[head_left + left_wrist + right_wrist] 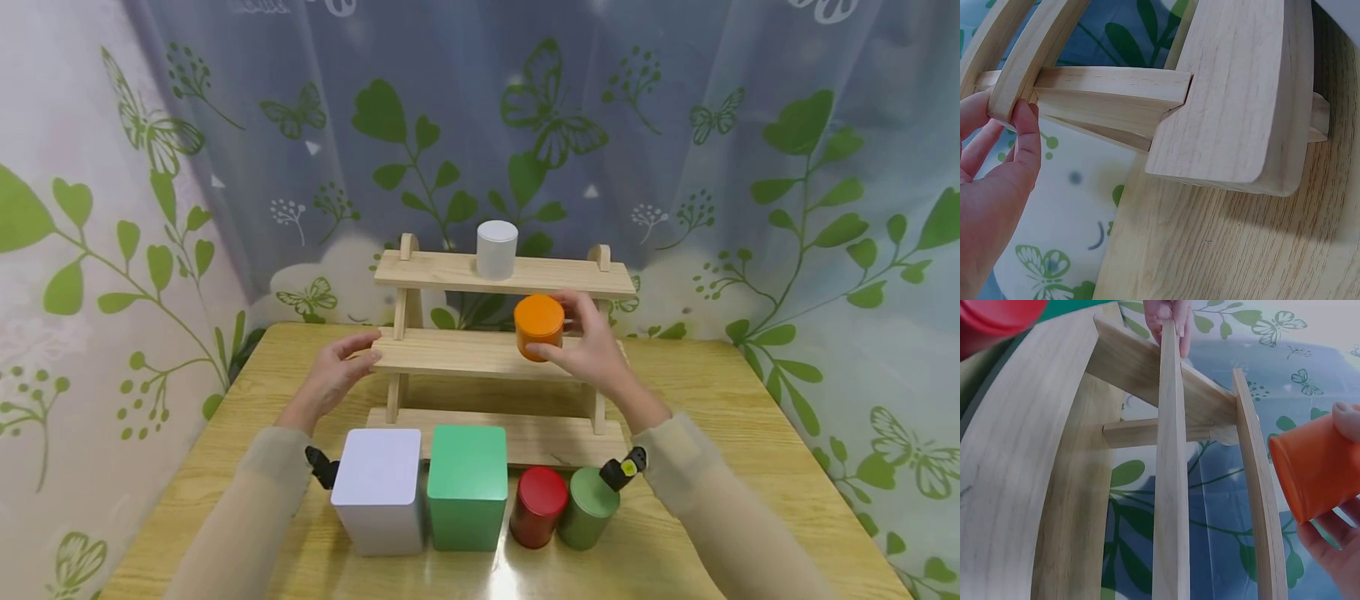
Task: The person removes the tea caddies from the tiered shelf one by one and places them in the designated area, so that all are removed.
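Note:
An orange cylindrical canister is gripped by my right hand, thumb on its near side and fingers behind. It is held off the boards, over the right part of the middle shelf in the head view. My left hand pinches the left end of the middle board of a three-tier wooden shelf, thumb on one face and fingers on the other. A white canister stands upright on the top tier, around its middle.
In front of the shelf, on the wooden table, stand a white box, a green box, a red canister and a green canister in a row. A patterned curtain hangs close behind.

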The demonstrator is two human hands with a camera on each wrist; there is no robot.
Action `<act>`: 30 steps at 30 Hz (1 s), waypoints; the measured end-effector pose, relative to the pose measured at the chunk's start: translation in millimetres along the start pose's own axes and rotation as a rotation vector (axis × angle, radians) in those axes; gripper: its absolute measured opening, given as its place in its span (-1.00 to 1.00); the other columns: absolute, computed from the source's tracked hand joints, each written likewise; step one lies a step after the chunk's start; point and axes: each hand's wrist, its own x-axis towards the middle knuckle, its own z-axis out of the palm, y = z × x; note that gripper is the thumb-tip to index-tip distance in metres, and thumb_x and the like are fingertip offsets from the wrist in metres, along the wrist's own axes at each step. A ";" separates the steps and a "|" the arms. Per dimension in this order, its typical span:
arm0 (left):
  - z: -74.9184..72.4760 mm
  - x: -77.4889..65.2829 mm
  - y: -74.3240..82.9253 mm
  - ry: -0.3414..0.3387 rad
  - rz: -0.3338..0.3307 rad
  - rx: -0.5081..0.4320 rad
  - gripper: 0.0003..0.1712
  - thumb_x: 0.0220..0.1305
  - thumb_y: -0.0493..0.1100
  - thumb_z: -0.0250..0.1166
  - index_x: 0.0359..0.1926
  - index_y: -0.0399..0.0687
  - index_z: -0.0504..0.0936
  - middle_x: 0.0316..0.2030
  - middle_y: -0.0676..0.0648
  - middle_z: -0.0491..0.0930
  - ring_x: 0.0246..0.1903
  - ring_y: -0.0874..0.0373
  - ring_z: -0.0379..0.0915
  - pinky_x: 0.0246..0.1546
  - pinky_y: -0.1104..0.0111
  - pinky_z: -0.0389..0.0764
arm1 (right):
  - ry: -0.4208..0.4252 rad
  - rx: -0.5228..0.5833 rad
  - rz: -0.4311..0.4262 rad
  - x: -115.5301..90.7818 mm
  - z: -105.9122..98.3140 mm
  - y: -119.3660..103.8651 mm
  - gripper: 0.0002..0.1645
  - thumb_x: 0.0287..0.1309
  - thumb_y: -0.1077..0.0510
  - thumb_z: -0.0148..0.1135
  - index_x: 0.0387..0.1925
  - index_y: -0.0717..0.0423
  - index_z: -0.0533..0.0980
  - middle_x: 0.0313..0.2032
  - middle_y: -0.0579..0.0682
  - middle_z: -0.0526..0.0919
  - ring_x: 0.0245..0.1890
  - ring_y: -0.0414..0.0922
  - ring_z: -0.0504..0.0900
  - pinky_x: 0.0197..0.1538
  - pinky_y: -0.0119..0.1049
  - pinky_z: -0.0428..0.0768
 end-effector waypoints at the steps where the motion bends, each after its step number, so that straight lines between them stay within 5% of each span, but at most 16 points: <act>1: 0.1 0.2 -0.2 -0.001 0.002 0.001 -0.40 0.26 -0.23 0.23 0.29 -0.27 0.29 0.24 -0.21 0.22 -0.07 0.20 0.42 -0.09 0.47 0.49 | 0.002 0.003 -0.005 -1.5 0.2 -0.3 -0.23 -0.18 0.41 0.44 0.10 0.44 0.26 -0.04 0.27 0.44 -0.08 0.12 0.44 -0.04 0.01 0.45; 30: -0.4 -0.2 -0.7 0.009 0.003 0.009 -0.39 0.24 -0.19 0.26 0.28 -0.22 0.32 0.21 -0.17 0.25 -0.06 0.19 0.42 -0.10 0.47 0.49 | 0.011 0.001 -0.072 -48.8 -7.3 8.1 -0.23 -0.27 0.48 0.45 0.06 0.45 0.30 -0.07 0.22 0.45 -0.11 -0.07 0.42 -0.11 -0.32 0.47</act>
